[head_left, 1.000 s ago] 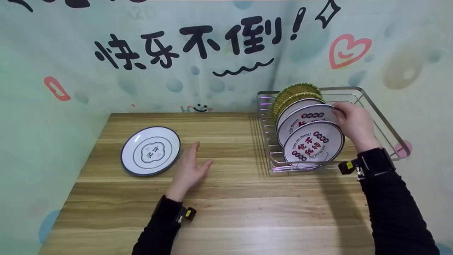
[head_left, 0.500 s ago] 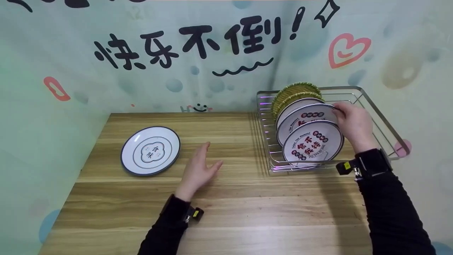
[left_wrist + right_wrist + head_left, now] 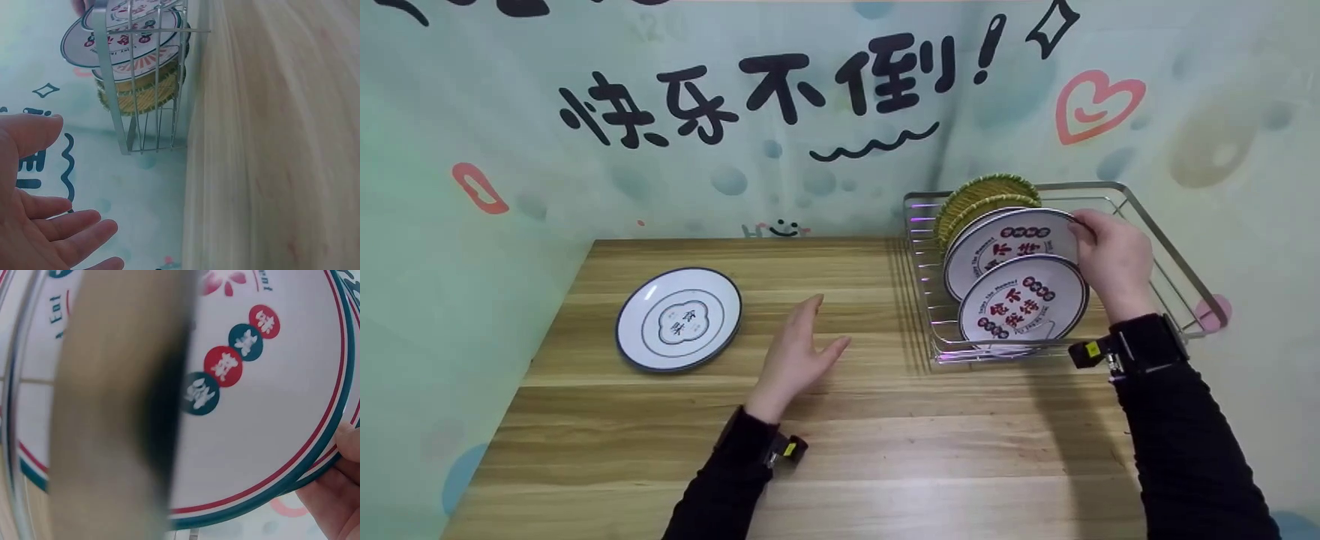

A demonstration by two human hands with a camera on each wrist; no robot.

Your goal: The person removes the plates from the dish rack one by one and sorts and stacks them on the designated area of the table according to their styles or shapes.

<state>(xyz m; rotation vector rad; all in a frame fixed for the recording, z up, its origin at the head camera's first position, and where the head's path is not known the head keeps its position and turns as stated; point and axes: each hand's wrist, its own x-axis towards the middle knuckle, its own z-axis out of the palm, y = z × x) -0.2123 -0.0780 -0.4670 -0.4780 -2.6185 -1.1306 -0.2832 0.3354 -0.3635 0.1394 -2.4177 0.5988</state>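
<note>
Two hands are in view; the right hand grips the rim of a printed plate, second from the front in the wire rack, raised above the front plate; woven mats stand behind them; the left hand hovers over the wooden table with fingers straight, holding nothing; a blue-rimmed plate lies flat near it.

White plates, red-teal dots; green woven mats; blue-rimmed plate.
</note>
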